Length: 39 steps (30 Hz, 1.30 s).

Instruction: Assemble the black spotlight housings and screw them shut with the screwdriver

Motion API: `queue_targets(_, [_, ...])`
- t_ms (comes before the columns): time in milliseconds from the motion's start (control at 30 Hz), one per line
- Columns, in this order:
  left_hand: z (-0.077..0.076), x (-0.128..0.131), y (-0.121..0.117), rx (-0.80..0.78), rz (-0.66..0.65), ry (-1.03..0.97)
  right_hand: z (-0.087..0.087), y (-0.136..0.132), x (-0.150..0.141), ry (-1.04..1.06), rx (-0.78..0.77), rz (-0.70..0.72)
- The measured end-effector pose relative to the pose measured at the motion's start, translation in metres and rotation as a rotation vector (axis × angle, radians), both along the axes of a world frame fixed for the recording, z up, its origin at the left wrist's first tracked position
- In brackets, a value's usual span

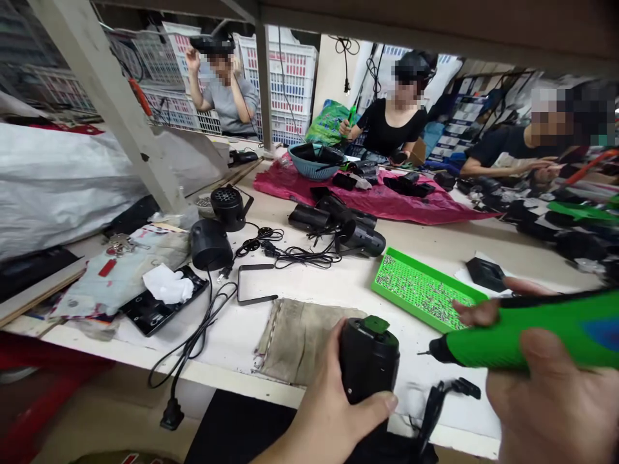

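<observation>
The left hand [329, 412] grasps the black housing [370, 364] above the desk's [333, 283] front edge, beside the folded cloth [293, 335]. The right hand [544, 399] grips the green screwdriver [503, 332], its bit [424, 352] apart from the housing. The green screw tray [407, 311] lies farther in from that edge.

Left grip [333, 406] around black housing [370, 364], right grip [544, 386] around green screwdriver [503, 338], green tray [405, 310] beyond
</observation>
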<state>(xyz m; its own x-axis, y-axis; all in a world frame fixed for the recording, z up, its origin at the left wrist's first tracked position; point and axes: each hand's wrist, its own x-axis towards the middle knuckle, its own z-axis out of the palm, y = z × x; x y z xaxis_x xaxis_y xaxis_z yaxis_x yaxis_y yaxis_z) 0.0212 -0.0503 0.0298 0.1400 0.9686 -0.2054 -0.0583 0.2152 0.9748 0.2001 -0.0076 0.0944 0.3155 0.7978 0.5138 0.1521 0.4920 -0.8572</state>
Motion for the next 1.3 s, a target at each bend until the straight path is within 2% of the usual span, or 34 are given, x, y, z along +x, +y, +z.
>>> queue_targets(33, [0.002, 0.000, 0.000, 0.020, -0.002, 0.079, -0.002, 0.006, -0.003, 0.008, 0.040, -0.045])
queue_targets(67, [0.003, 0.000, 0.001, 0.032, -0.003, 0.140, -0.007, 0.010, -0.006, 0.013, 0.151, -0.123])
queue_targets(133, [0.004, 0.001, 0.002, 0.049, -0.017, 0.208, -0.019, 0.016, -0.012, -0.041, 0.505, -0.326])
queue_targets(167, [0.004, 0.002, 0.003, 0.056, -0.024, 0.226, -0.026, 0.017, -0.014, -0.118, 0.651, -0.382])
queue_targets(200, [0.003, 0.003, 0.003, 0.065, -0.031, 0.238, -0.032, 0.017, -0.017, -0.234, 0.687, -0.343])
queue_targets(233, [0.002, 0.004, 0.004, 0.073, -0.041, 0.245, -0.038, 0.016, -0.019, -0.370, 0.631, -0.217])
queue_targets(300, [0.000, 0.006, 0.004, 0.086, -0.059, 0.250, -0.048, 0.014, -0.023, -0.588, 0.327, 0.168])
queue_targets(333, [-0.001, 0.007, 0.004, 0.084, -0.065, 0.245, -0.052, 0.013, -0.025, -0.613, 0.193, 0.316])
queue_targets(367, [-0.002, 0.007, 0.004, 0.075, -0.069, 0.235, -0.055, 0.011, -0.028, -0.575, 0.108, 0.397])
queue_targets(400, [-0.003, 0.007, 0.003, 0.061, -0.068, 0.220, -0.059, 0.010, -0.032, -0.486, 0.080, 0.409])
queue_targets(500, [-0.005, 0.004, 0.002, 0.048, -0.058, 0.157, -0.066, 0.008, -0.042, -0.204, 0.125, 0.272])
queue_targets(633, [-0.007, 0.001, 0.002, 0.068, -0.055, 0.096, -0.070, 0.006, -0.053, 0.020, 0.224, 0.163])
queue_targets(733, [-0.009, 0.001, 0.003, 0.058, -0.053, 0.092, -0.070, 0.007, -0.057, 0.101, 0.222, 0.144])
queue_targets(933, [-0.009, 0.003, 0.002, 0.075, -0.034, 0.104, -0.072, 0.007, -0.055, 0.018, 0.179, 0.162])
queue_targets(1067, [-0.003, -0.001, 0.003, 0.057, -0.036, 0.148, -0.057, 0.010, -0.049, -0.170, 0.044, 0.236])
queue_targets(1133, [0.001, -0.004, 0.005, 0.064, -0.056, 0.187, -0.043, 0.015, -0.047, -0.329, -0.091, 0.363])
queue_targets(1233, [0.004, -0.007, 0.007, 0.093, -0.101, 0.240, -0.023, 0.028, -0.047, -0.576, -0.314, 0.645])
queue_targets(1300, [0.006, -0.006, 0.006, 0.120, -0.146, 0.243, -0.015, 0.038, -0.051, -0.678, -0.415, 0.737])
